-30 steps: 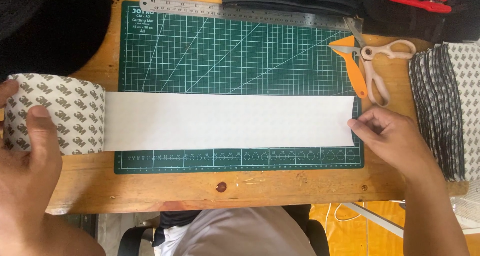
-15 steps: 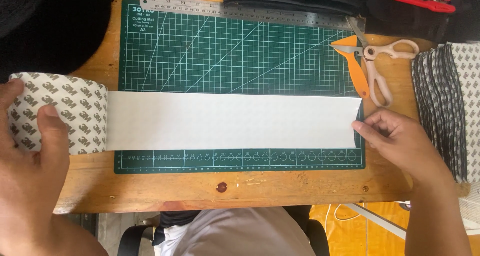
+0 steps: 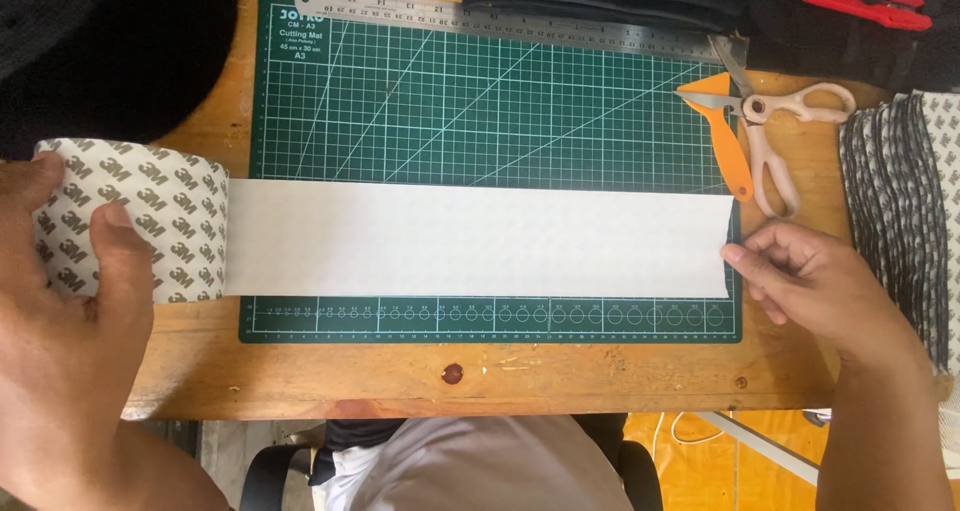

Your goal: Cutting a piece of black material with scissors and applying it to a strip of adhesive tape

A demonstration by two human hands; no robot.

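Observation:
My left hand (image 3: 75, 311) grips a wide roll of tape (image 3: 150, 221) with patterned white backing at the left edge of the wooden table. A long white strip (image 3: 480, 239) runs from the roll rightwards across a green cutting mat (image 3: 480, 101). My right hand (image 3: 810, 286) pinches the strip's free end at the mat's right edge.
A steel ruler (image 3: 500, 19) lies along the mat's top edge. An orange cutter (image 3: 722, 136) and beige-handled scissors (image 3: 770, 131) lie right of the mat. A stack of grey patterned pieces (image 3: 905, 211) stands at the far right. Dark fabric (image 3: 110, 51) fills the top left; red-handled pliers (image 3: 860, 6) top right.
The strip's free end has been drawn a little further right, to the mat's right edge. The roll stays in my left hand at the left.

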